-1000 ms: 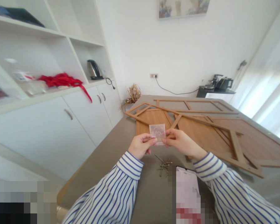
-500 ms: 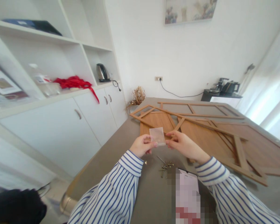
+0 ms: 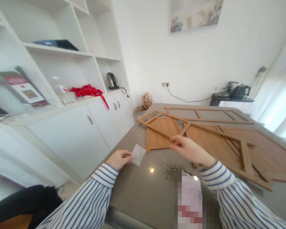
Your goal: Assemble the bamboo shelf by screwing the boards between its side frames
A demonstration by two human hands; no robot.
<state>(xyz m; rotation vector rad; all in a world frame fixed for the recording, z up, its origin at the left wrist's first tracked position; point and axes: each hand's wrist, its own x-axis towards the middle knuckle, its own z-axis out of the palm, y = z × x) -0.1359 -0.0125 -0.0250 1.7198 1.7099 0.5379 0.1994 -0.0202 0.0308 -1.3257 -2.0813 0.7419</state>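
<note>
My left hand pinches a small clear plastic bag by its edge, low over the left part of the grey-brown table. My right hand hovers above the table with its fingers loosely stretched toward the wooden panels and holds nothing that I can see. A small pile of screws lies on the table just below my right hand. Both arms wear blue-and-white striped sleeves.
Wooden lattice frames cover the far and right side of the table. A blurred-out patch sits near the front edge. White cabinets and shelves stand on the left, with a kettle and red cloth.
My left hand has carried the plastic bag down and to the left, away from my right hand, which has let go of it. The camera has turned slightly left and upward.
</note>
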